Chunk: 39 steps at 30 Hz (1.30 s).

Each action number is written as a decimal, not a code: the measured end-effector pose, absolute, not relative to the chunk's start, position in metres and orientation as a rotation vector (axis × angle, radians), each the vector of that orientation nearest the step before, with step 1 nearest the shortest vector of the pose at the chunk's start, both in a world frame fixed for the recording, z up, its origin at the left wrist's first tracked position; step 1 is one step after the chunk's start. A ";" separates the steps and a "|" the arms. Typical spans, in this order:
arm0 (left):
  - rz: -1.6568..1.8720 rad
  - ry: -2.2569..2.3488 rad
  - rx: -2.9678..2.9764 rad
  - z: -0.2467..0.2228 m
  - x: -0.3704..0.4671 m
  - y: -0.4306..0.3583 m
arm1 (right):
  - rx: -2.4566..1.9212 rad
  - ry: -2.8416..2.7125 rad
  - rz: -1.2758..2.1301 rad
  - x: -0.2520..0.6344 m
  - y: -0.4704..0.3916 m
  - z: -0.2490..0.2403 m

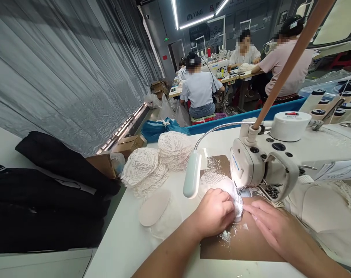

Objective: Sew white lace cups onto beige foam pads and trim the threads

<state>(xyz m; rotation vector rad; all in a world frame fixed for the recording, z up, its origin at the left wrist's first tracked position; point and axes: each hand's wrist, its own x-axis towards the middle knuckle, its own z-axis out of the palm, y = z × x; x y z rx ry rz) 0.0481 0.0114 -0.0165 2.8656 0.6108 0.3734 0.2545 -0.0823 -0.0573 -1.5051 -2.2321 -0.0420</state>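
A lace piece [216,180] lies on the counter [120,247] under the head of a sewing machine [247,164]. It is pale and off-white, with an open branching pattern on its far part; the near edge runs down as a narrow, wrinkled strip, bright white under the light of a small lamp [192,173]. The left hand [217,212] is narrow, its fingers curled together and holding the piece beside that strip. The right hand [268,224] is flat and fairly wide, fingers stretched forward, the tips touching the strip's other side. Below both hands is a brown sheet [242,249] with shiny, worn-looking patches.

To the left stand two stacks of lace cups, a nearer one [142,166] and a farther one [175,148], with a smooth beige oval pad [155,208] in front of them.

The blue lettering on the machine's head is too slanted to read. Farther back, a white machine [216,67] is marked "JUKI". The wall sign [198,13] reads "YING", followed by a red character, 品; the smaller line nearby is blurred.
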 end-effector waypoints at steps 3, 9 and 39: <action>0.367 0.612 2.893 -0.018 0.048 0.011 | -1.475 -2.273 0.053 0.252 -0.084 -0.053; 0.332 0.638 2.905 -0.018 0.048 0.010 | -1.486 -2.298 0.152 0.251 -0.086 -0.059; 0.312 0.569 2.938 -0.023 0.050 0.011 | -1.526 -2.202 -0.028 0.241 -0.080 -0.062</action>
